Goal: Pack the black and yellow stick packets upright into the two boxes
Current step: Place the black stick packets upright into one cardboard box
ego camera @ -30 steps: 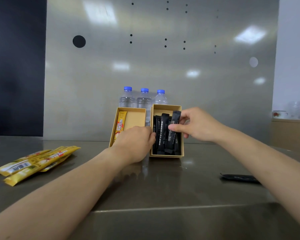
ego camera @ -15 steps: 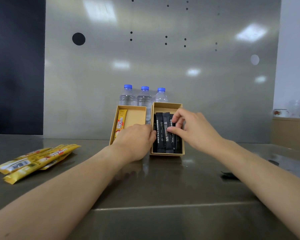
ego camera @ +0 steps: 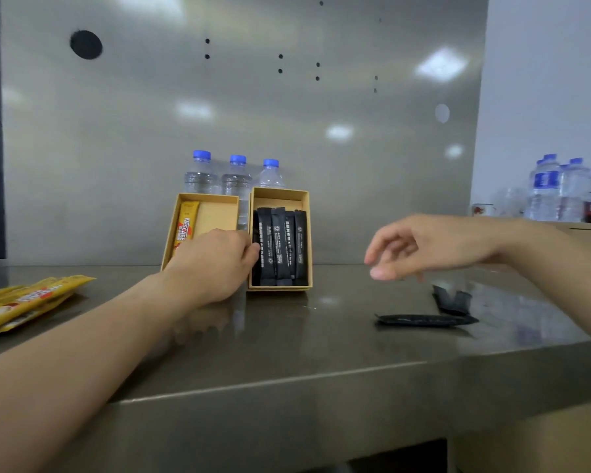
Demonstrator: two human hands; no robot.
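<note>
Two tan boxes lean against the water bottles. The right box [ego camera: 304, 203] holds several black stick packets [ego camera: 282, 245] standing upright. The left box [ego camera: 219, 199] holds one yellow packet [ego camera: 186, 225] along its left wall. My left hand [ego camera: 215, 264] rests at the gap between the boxes, its fingers touching the right box's left wall and the black packets. My right hand [ego camera: 423, 245] hovers empty, fingers apart, to the right of the boxes. Below it a black packet [ego camera: 423, 320] lies flat on the steel counter, and another black packet [ego camera: 452, 300] sits just behind. A pile of yellow packets [ego camera: 24, 300] lies at the far left.
Three blue-capped water bottles [ego camera: 236, 175] stand behind the boxes against a steel wall panel. More bottles [ego camera: 560, 189] stand at the far right on a separate surface. The counter's front edge [ego camera: 287, 378] runs across below my arms.
My right hand let go of the black packet it pressed into the right box and swung right, above the loose black packets. My left hand stayed at the boxes. The view shifted right.
</note>
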